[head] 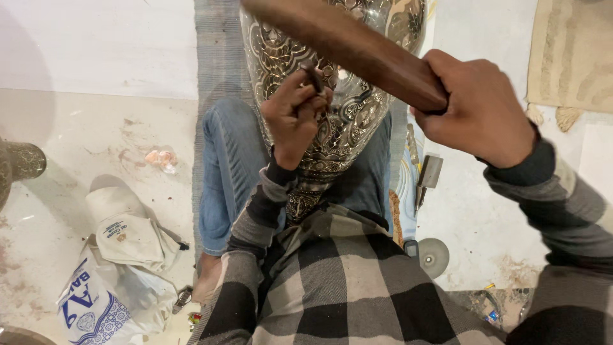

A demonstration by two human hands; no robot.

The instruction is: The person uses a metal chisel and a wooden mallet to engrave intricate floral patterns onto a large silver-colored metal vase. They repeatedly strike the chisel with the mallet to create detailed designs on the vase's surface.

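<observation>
While engraving proceeds, most of the vase [345, 121] already bears pattern.
Left hand [295, 115] pinches a chisel [314, 78] against it; right hand [476, 112] grips a mallet [357, 48] raised; remaining area hidden.

Bright, even indoor light, glare on the engraved metal vase [348, 121] beside the fingers [300, 89], soft shadows at left, slight motion blur on the wooden mallet [357, 51].

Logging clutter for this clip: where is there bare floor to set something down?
Bare floor lies at upper left, beyond the white bags. Another free patch sits right of the loose tools. Crowded: the lap, where left hand, right hand and metal vase meet.
</observation>
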